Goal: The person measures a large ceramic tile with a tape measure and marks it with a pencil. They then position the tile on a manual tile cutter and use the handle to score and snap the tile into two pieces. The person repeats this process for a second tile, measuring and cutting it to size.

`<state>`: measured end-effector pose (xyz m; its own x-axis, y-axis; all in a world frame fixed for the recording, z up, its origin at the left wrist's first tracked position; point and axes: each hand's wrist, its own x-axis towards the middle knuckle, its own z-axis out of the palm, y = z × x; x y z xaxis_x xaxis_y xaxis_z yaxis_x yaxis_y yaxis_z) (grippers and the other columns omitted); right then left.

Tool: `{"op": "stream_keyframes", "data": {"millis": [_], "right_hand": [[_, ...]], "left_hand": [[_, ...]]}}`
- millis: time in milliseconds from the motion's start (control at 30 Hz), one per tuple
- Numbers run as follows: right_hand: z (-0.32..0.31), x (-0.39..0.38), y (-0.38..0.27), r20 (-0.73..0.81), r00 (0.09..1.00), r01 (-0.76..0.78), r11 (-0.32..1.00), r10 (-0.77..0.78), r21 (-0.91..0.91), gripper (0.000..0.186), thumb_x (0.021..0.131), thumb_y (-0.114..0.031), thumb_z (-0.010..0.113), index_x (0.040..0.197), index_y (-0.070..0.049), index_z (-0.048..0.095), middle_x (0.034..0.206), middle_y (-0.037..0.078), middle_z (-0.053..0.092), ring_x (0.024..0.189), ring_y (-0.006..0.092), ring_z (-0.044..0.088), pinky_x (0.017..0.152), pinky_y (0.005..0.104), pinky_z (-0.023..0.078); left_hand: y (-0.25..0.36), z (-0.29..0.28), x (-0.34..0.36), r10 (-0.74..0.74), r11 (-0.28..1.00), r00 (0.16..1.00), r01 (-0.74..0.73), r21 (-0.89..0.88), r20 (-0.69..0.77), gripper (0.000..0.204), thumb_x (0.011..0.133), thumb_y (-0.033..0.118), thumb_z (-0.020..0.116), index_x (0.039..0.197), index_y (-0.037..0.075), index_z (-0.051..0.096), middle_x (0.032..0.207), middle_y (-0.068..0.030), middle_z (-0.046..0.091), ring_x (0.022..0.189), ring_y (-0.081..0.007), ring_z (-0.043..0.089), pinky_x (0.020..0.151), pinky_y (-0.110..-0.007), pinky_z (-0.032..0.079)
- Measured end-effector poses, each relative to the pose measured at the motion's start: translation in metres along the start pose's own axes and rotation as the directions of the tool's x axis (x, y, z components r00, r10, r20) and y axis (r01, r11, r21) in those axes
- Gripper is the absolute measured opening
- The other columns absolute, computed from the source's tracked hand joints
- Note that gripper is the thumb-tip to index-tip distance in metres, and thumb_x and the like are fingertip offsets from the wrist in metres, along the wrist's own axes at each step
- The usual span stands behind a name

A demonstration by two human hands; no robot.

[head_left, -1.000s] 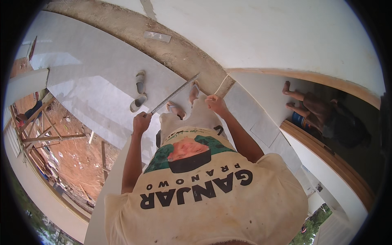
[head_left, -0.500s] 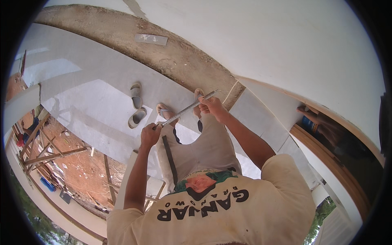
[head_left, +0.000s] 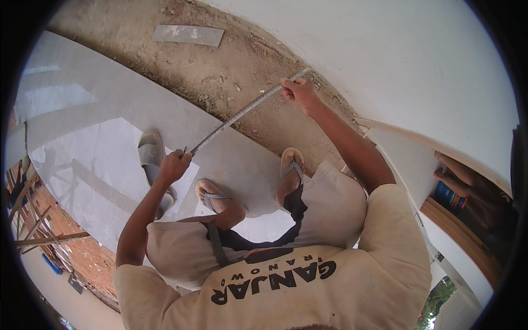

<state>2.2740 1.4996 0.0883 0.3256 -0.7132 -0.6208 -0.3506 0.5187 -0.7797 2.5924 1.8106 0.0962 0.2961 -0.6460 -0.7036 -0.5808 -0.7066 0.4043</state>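
Note:
A long, thin grey strip [head_left: 236, 118] with speckled marks runs between my two hands, slanting over the tile edge and the bare dirt. It looks like a metal rule, but I cannot make out its kind for sure. My left hand [head_left: 175, 166] is closed on its near end, above the grey floor tiles [head_left: 110, 71]. Close to the far end, my right hand [head_left: 300, 92] pinches it over the dirt strip [head_left: 220, 77]. The tip reaches just past my right fingers, near the foot of the white wall [head_left: 396, 49]; whether it touches cannot be seen.
A loose cut tile piece [head_left: 190, 35] lies on the dirt. Grey slip-on shoes [head_left: 150, 157] stand beside my left forearm. My sandalled feet [head_left: 217, 198] rest on the tiles. A wooden-framed opening [head_left: 462, 236] with a blue container [head_left: 448, 195] is at right.
I have crouched lower, knees spread, and leaned toward the wall. My right hand has moved up and out over the dirt, my left hand leftward; more of the strip shows between them.

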Motion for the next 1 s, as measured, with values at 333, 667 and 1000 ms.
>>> {"op": "stream_keyframes", "data": {"millis": [333,667,1000], "right_hand": [[0.002,0.073,0.068,-0.027,0.993,-0.112,0.979,0.118,0.171,0.023,0.090,-0.025,0.070,0.090,-0.003,0.062,0.078,0.004,0.063,0.066,0.0108,0.060,0.059,0.0242,0.052],[-0.001,0.098,0.089,-0.079,0.983,-0.158,0.981,0.167,0.109,0.014,0.092,-0.018,0.066,0.090,-0.004,0.063,0.080,0.003,0.062,0.067,0.0106,0.060,0.057,0.0259,0.051],[-0.005,0.122,0.077,-0.141,0.981,-0.124,0.991,0.130,0.051,0.016,0.091,-0.017,0.068,0.092,-0.002,0.067,0.075,0.003,0.063,0.064,0.0107,0.060,0.056,0.0230,0.052]], "left_hand": [[-0.017,0.101,0.017,-0.051,0.996,0.989,0.041,-0.076,-0.138,0.042,0.084,0.039,0.057,0.079,-0.001,0.068,0.076,-0.0250,0.066,0.077,-0.0424,0.065,0.073,-0.049,0.050],[-0.002,0.135,0.029,-0.086,0.996,0.985,0.087,-0.001,-0.153,0.047,0.086,0.043,0.053,0.087,-0.001,0.069,0.094,-0.0289,0.066,0.093,-0.0460,0.063,0.085,-0.051,0.049],[0.007,0.130,0.036,-0.148,0.987,0.987,0.152,0.055,-0.070,0.051,0.088,0.046,0.051,0.094,-0.001,0.071,0.102,-0.0284,0.066,0.100,-0.0457,0.063,0.091,-0.051,0.048]]}}
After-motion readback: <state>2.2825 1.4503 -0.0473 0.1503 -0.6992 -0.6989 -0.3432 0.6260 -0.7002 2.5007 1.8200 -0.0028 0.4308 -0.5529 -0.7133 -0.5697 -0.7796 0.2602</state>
